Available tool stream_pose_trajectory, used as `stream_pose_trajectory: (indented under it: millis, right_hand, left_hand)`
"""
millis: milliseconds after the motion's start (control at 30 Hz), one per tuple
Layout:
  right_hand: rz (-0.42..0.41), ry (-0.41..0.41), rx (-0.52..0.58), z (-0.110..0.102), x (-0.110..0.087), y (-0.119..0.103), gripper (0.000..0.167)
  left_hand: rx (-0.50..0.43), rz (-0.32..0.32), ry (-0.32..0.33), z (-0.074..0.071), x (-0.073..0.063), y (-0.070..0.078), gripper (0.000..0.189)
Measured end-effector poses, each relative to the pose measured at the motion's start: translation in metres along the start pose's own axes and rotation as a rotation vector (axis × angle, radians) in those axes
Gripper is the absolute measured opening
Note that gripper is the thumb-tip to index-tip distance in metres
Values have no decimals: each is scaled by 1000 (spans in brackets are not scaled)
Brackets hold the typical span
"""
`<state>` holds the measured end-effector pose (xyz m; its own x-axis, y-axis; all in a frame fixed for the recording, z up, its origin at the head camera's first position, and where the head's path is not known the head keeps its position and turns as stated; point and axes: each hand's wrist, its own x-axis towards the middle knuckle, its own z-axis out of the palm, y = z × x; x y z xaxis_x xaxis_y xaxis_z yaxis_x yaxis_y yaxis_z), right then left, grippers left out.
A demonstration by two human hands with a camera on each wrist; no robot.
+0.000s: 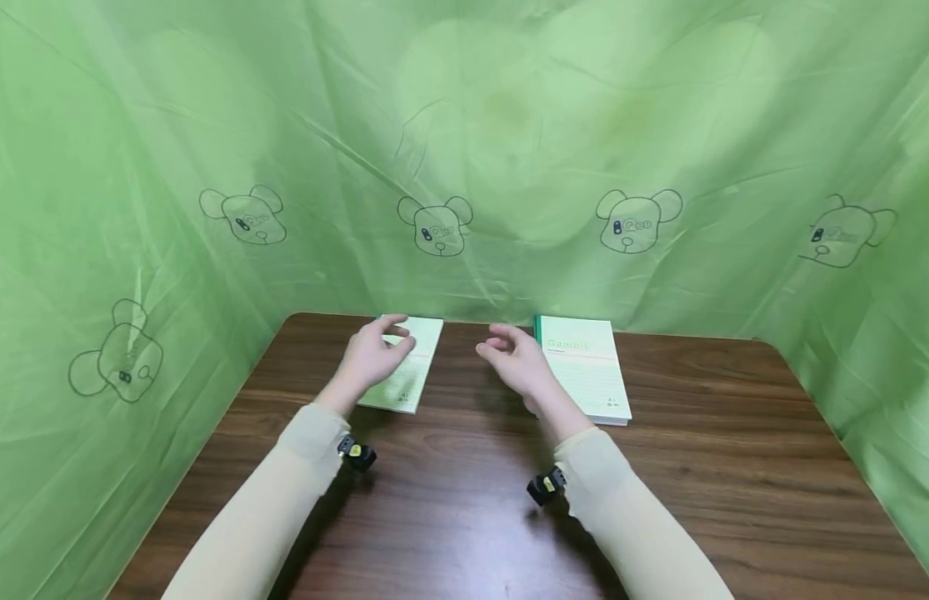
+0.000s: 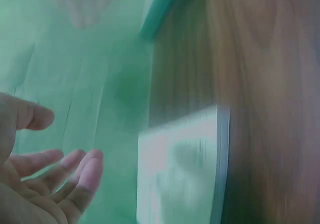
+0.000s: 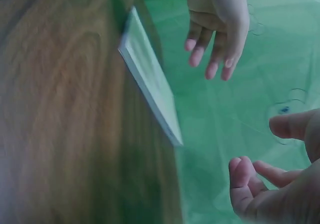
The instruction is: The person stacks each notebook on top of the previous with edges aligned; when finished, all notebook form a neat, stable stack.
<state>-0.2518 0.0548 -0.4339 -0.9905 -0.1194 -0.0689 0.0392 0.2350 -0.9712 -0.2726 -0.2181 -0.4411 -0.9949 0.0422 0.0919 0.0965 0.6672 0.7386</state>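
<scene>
Two light green notebooks lie on the brown table. My left hand (image 1: 374, 354) hovers over the left notebook (image 1: 404, 379), covering part of it, with nothing in its loosely bent fingers. Just left of the right notebook (image 1: 584, 367), which has a dark green spine and "Gambit"-like lettering, my right hand (image 1: 515, 358) is in the air, palm turned inward and holding nothing. In the left wrist view, the left fingers (image 2: 82, 179) are apart from a blurred notebook (image 2: 185, 169). The right wrist view shows both hands, clear of the thick-edged notebook (image 3: 150, 74).
A green sheet (image 1: 509, 150) with bear-head drawings hangs behind the table and along its sides. The wood-grain table (image 1: 464, 500) extends toward me between the forearms. Each sleeve cuff carries a small black device, such as the left one (image 1: 357, 454).
</scene>
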Motion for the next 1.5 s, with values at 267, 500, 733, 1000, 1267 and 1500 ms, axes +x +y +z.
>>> stream_pose_trajectory:
  millis: [267, 500, 733, 1000, 1267, 1500]
  right_hand:
    - [56, 8, 81, 44, 8, 28, 60]
    - [92, -32, 64, 74, 12, 38, 63]
    - [93, -18, 88, 98, 7, 49, 60]
    - [100, -14, 66, 105, 5, 45, 62]
    - [120, -87, 104, 107, 8, 38, 65]
    - [145, -46, 91, 104, 6, 37, 65]
  left_hand:
    - [82, -35, -9, -34, 0, -55, 66]
    - [96, -135, -23, -42, -7, -92, 69]
    - [110, -160, -29, -34, -17, -111, 65]
    - [147, -169, -40, -29, -21, -101, 58]
    - [134, -206, 19, -21, -20, -85, 47]
    - [71, -269, 100, -11, -24, -75, 45]
